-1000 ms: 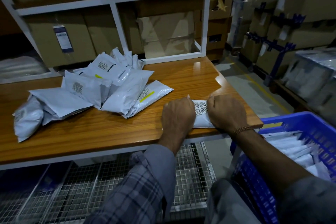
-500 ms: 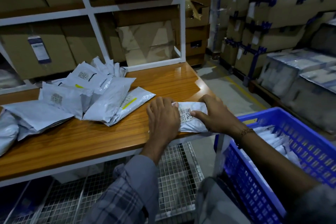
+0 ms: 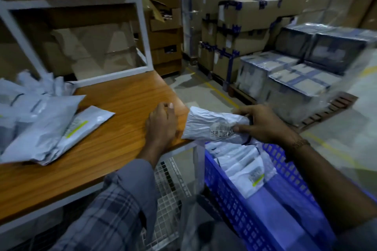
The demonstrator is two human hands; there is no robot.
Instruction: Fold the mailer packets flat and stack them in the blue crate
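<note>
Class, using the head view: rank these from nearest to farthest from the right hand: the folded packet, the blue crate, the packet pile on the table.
1. Folded packet: gripped in the right hand.
2. Blue crate: just below that hand.
3. Packet pile: far left on the table.

packet pile [image 3: 40,126] on table [image 3: 122,108] left, crate [image 3: 234,199] right, boxes [image 3: 244,16] behind

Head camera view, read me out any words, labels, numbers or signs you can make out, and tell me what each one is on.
Nothing can be read.
Folded packet gripped by the right hand: barcode label, blurred.
Packet on the wooden table: printed label with yellow stripe, blurred.
Packet in the blue crate: code label with yellow stripe, blurred.
Cardboard boxes: white labels, too small.
</note>
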